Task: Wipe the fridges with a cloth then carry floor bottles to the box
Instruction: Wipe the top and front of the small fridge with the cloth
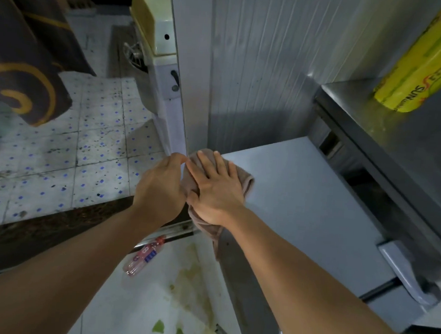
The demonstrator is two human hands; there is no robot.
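At frame centre, the cloth (245,179) is pressed flat under the right hand (217,189), fingers spread wide, so wiping covers the fridge (315,197). The left hand (159,189), fingers curled, pinches the cloth's edge, apparently steadying it.

Two bare forearms reach forward from the near edge and meet at centre. The right hand (217,189) lies flat, palm down, fingers spread. The left hand (161,186) sits just beside it, fingers curled under, touching its thumb side.
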